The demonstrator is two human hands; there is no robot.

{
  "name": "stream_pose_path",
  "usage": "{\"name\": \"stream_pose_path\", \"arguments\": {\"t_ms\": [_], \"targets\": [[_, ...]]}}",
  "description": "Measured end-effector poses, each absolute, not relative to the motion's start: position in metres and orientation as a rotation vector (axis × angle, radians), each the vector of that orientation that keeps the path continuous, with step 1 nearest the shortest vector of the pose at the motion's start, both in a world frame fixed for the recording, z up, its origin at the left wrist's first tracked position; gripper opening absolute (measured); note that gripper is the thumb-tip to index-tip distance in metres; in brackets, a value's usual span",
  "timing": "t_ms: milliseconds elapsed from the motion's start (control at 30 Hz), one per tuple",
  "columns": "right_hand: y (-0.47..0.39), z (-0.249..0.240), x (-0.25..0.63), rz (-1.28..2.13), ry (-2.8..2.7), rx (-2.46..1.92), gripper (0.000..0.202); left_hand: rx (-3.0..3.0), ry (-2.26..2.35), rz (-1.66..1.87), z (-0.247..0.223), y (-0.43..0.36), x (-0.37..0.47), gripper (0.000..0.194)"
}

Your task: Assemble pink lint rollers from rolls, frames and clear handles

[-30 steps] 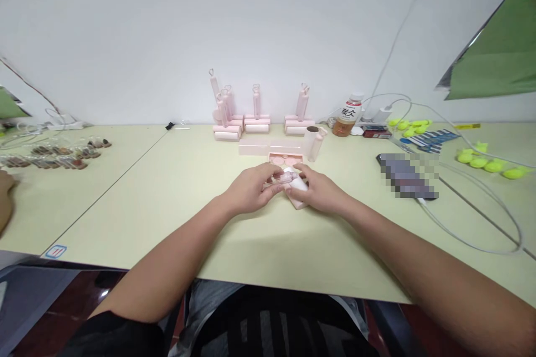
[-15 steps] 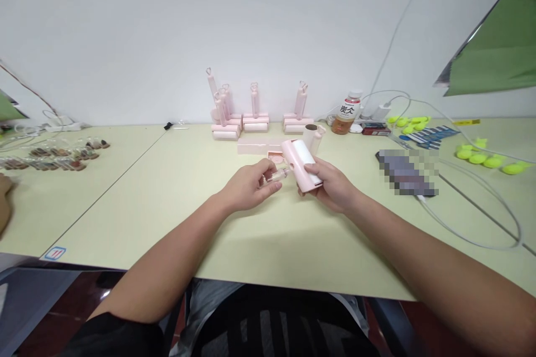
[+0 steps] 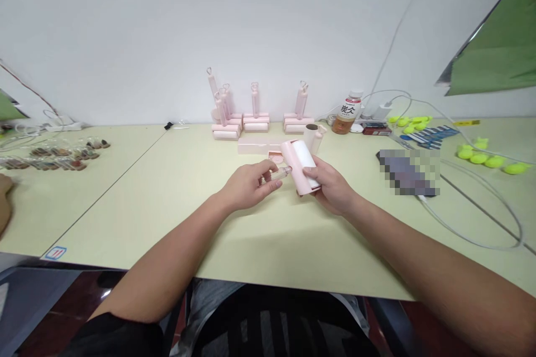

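In my right hand (image 3: 333,185) is a pink lint roller head with a white roll (image 3: 305,160), held tilted above the table. My left hand (image 3: 251,183) pinches a clear handle piece (image 3: 280,173) between thumb and fingers. The tip of that piece meets the pink side of the roller head. Just behind my hands lie a small open pink box (image 3: 275,156) and a long pink case (image 3: 253,146). A brown-cored roll (image 3: 310,134) and a pale pink handle (image 3: 319,138) stand behind the roller head.
Several pink lint rollers (image 3: 256,122) with upright handles stand along the wall. To the right are a drink bottle (image 3: 347,113), a phone (image 3: 406,173) with a cable, and several yellow-green pieces (image 3: 477,155). Several small wrapped items (image 3: 58,156) and a person's hand (image 3: 4,201) appear at left.
The roller head has turned slightly and moved a little left, its side now at the tip of the clear handle. Both hands keep their hold.
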State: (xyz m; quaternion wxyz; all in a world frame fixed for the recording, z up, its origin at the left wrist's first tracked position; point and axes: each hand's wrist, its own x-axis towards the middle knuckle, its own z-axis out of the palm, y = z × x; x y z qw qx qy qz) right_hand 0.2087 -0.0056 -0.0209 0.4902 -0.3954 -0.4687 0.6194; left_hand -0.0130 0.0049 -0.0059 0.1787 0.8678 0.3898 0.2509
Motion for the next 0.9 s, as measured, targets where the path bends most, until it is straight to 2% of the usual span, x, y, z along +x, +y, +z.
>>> {"name": "stream_pose_path", "arguments": {"t_ms": [467, 633, 900], "targets": [[-0.001, -0.025, 0.212, 1.022, -1.588, -1.211, 0.057, 2.57, 1.236, 0.628, -0.012, 0.007, -0.011, 0.026], [-0.003, -0.027, 0.21, 1.042, -1.617, -1.239, 0.055, 2.585, 1.239, 0.633, -0.018, 0.008, -0.01, 0.024], [-0.003, -0.027, 0.211, 1.154, -1.646, -1.232, 0.062, 2.591, 1.231, 0.589, -0.021, 0.008, -0.009, 0.02]]}}
